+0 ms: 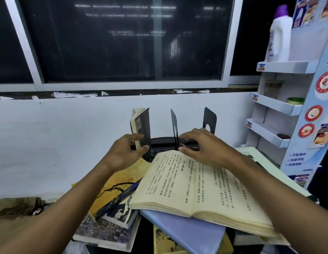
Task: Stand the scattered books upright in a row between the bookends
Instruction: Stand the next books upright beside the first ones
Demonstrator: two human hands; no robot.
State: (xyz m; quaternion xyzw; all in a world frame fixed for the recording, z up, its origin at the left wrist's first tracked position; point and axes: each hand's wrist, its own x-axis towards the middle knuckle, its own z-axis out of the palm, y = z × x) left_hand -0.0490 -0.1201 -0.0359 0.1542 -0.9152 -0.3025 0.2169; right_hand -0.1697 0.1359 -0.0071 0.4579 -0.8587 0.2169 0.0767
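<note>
A: Books?
B: Book pile (108,233) in the foreground, btm cut off. Yellowed open book (196,189) on top. Upright book (136,125) w/ its cover half hidden by the left bookend (145,125).
A: Hands?
B: Left hand (123,153) at that bookend, right hand (205,149) by the middle bookend (174,121). Both spread, gripping nothing.

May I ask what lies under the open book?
A lilac-blue book directly beneath the open book, and a dark patterned book tucked under its left edge. Anything beneath its middle is covered.
</note>
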